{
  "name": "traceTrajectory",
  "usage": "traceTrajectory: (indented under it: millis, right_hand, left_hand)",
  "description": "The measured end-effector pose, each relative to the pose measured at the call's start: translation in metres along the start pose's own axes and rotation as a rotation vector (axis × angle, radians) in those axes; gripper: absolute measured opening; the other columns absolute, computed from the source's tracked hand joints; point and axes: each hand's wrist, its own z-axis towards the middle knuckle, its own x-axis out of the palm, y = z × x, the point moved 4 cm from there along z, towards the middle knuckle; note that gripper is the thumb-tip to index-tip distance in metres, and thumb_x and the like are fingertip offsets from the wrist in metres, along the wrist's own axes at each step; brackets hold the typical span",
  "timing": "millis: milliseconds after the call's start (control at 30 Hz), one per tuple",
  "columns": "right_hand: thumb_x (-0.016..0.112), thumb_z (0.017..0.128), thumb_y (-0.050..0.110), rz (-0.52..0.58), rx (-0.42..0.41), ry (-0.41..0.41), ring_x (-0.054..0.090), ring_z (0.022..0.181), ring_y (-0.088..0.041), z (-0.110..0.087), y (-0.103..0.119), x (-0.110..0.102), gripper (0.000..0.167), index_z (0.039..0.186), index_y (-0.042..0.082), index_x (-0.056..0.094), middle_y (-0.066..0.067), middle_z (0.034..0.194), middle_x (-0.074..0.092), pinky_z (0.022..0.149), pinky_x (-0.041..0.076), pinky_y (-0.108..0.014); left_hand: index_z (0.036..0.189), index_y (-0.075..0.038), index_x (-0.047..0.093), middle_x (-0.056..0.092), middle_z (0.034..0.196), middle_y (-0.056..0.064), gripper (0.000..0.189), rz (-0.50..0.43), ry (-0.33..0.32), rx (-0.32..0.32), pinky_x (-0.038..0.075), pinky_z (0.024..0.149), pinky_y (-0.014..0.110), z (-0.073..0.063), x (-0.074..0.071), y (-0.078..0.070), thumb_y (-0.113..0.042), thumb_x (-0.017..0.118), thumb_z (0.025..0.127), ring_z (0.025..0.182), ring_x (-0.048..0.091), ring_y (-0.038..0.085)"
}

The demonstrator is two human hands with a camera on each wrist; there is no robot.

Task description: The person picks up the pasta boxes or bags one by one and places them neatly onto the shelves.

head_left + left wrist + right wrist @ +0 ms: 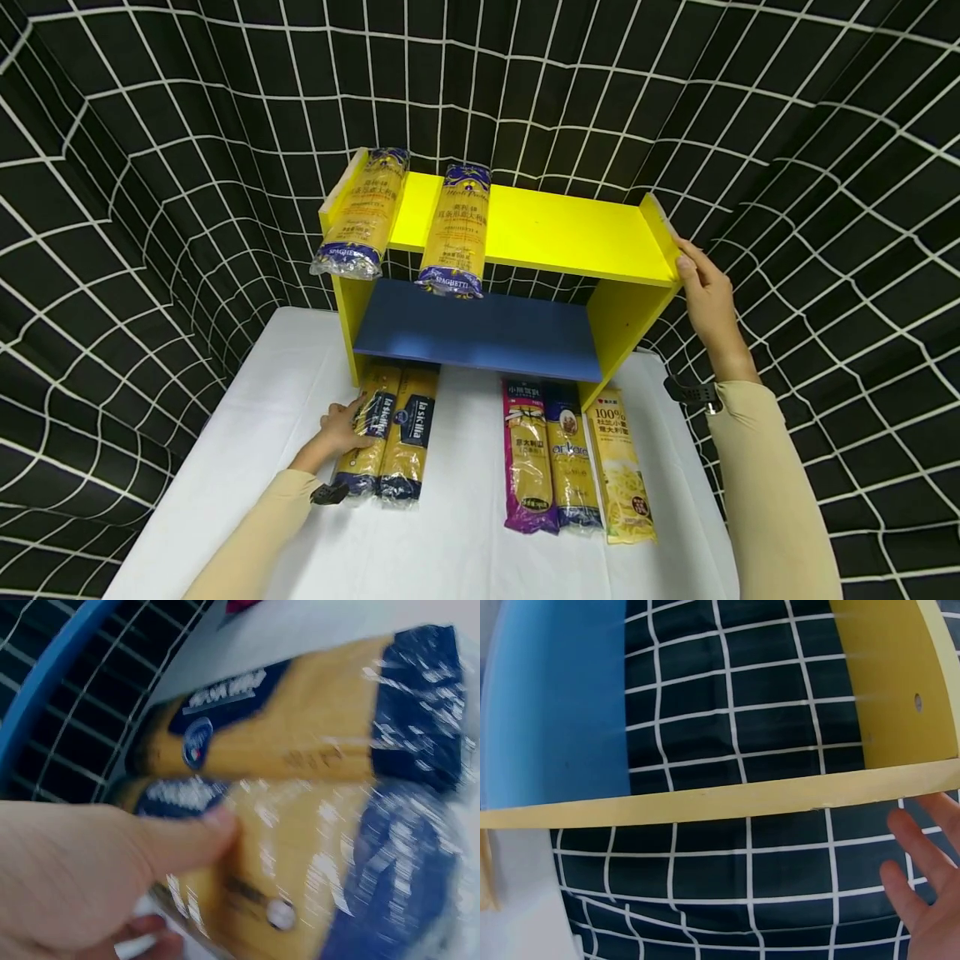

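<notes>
My left hand grips the leftmost bag of pasta, which lies on the white table under the shelf unit. In the left wrist view the thumb lies across the top of this bag, while the other fingers are partly hidden at its side. A second la sicilia pasta bag lies right beside it. My right hand touches the outer side of the yellow shelf unit near its upper right corner. In the right wrist view its fingers are spread and loosely bent against the side panel.
Two spaghetti bags, one at the left end and another to its right, lie on the top shelf, overhanging its front. Below is a blue shelf board. A purple bag, a blue-ended bag and a yellow packet lie on the table.
</notes>
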Motion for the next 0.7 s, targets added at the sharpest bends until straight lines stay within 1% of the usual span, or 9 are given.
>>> traceTrajectory:
  millis: [67, 167, 267, 300, 367, 433, 500, 600, 700]
  right_hand:
    - [0.036, 0.105, 0.049, -0.01, -0.005, -0.003, 0.05, 0.11, 0.001, 0.0, 0.0, 0.0, 0.042, 0.147, 0.048, 0.038, -0.005, 0.151, 0.049, 0.112, 0.041, -0.047]
    - [0.036, 0.105, 0.049, -0.02, -0.009, -0.004, 0.05, 0.109, 0.001, 0.001, 0.0, 0.0, 0.042, 0.147, 0.048, 0.038, -0.006, 0.151, 0.05, 0.109, 0.043, -0.043]
    - [0.036, 0.106, 0.048, -0.023, -0.004, 0.001, 0.05, 0.109, 0.001, 0.001, 0.0, -0.001, 0.043, 0.148, 0.047, 0.038, -0.007, 0.151, 0.049, 0.109, 0.044, -0.042]
    - [0.036, 0.106, 0.048, -0.021, 0.0, 0.004, 0.05, 0.109, 0.002, 0.001, 0.0, -0.001, 0.043, 0.148, 0.046, 0.038, -0.007, 0.152, 0.049, 0.11, 0.043, -0.042]
    - [0.036, 0.106, 0.047, -0.014, 0.008, 0.003, 0.049, 0.108, 0.001, 0.001, 0.001, -0.002, 0.043, 0.149, 0.045, 0.038, -0.008, 0.151, 0.049, 0.111, 0.042, -0.045]
    - [0.036, 0.106, 0.046, -0.011, 0.016, 0.002, 0.049, 0.108, 0.002, 0.0, 0.002, -0.003, 0.044, 0.15, 0.042, 0.038, -0.01, 0.152, 0.048, 0.112, 0.041, -0.048]
    - [0.036, 0.106, 0.046, -0.007, 0.023, 0.007, 0.048, 0.109, 0.002, 0.0, 0.002, -0.003, 0.044, 0.15, 0.041, 0.039, -0.011, 0.152, 0.048, 0.113, 0.039, -0.05]
    - [0.036, 0.106, 0.047, 0.003, 0.033, 0.017, 0.048, 0.109, 0.001, 0.0, 0.002, -0.002, 0.044, 0.15, 0.042, 0.039, -0.01, 0.152, 0.047, 0.113, 0.038, -0.052]
    - [0.036, 0.105, 0.049, 0.004, 0.034, 0.017, 0.048, 0.111, 0.0, 0.0, 0.001, -0.001, 0.044, 0.149, 0.045, 0.039, -0.007, 0.152, 0.048, 0.114, 0.038, -0.052]
  left_hand:
    - [0.156, -0.009, 0.026, 0.034, 0.131, 0.041, 0.099, 0.039, 0.037, -0.048, 0.045, 0.081, 0.055, 0.002, -0.001, -0.008, -0.02, 0.084, 0.077, 0.098, 0.04, 0.045]
    - [0.158, -0.014, 0.022, 0.03, 0.136, 0.045, 0.104, 0.067, 0.072, -0.088, 0.049, 0.076, 0.054, 0.007, -0.001, -0.016, -0.012, 0.083, 0.074, 0.101, 0.043, 0.051]
    - [0.16, -0.016, 0.016, 0.027, 0.147, 0.045, 0.11, 0.083, 0.089, -0.061, 0.049, 0.067, 0.045, 0.012, 0.002, -0.02, -0.004, 0.081, 0.072, 0.113, 0.046, 0.058]
    - [0.16, -0.016, 0.013, 0.029, 0.149, 0.043, 0.111, 0.08, 0.096, -0.048, 0.049, 0.064, 0.041, 0.014, 0.003, -0.02, -0.002, 0.08, 0.072, 0.112, 0.049, 0.057]
    - [0.16, -0.014, 0.011, 0.034, 0.149, 0.04, 0.114, 0.082, 0.101, -0.01, 0.047, 0.061, 0.036, 0.017, 0.004, -0.022, 0.001, 0.079, 0.071, 0.105, 0.056, 0.052]
    - [0.16, -0.012, 0.01, 0.039, 0.147, 0.039, 0.114, 0.071, 0.109, 0.024, 0.045, 0.058, 0.032, 0.019, 0.003, -0.024, 0.003, 0.078, 0.069, 0.088, 0.062, 0.043]
    - [0.16, -0.013, 0.009, 0.039, 0.145, 0.041, 0.115, 0.032, 0.136, 0.014, 0.043, 0.054, 0.029, 0.019, 0.001, -0.025, 0.005, 0.077, 0.069, 0.065, 0.056, 0.028]
    - [0.161, -0.019, 0.008, 0.033, 0.148, 0.042, 0.117, -0.024, 0.19, -0.013, 0.043, 0.049, 0.025, 0.018, -0.002, -0.026, 0.006, 0.078, 0.07, 0.056, 0.051, 0.018]
    - [0.161, -0.021, 0.01, 0.031, 0.15, 0.041, 0.118, -0.035, 0.219, -0.003, 0.046, 0.05, 0.026, 0.02, -0.005, -0.025, 0.002, 0.082, 0.07, 0.064, 0.058, 0.022]
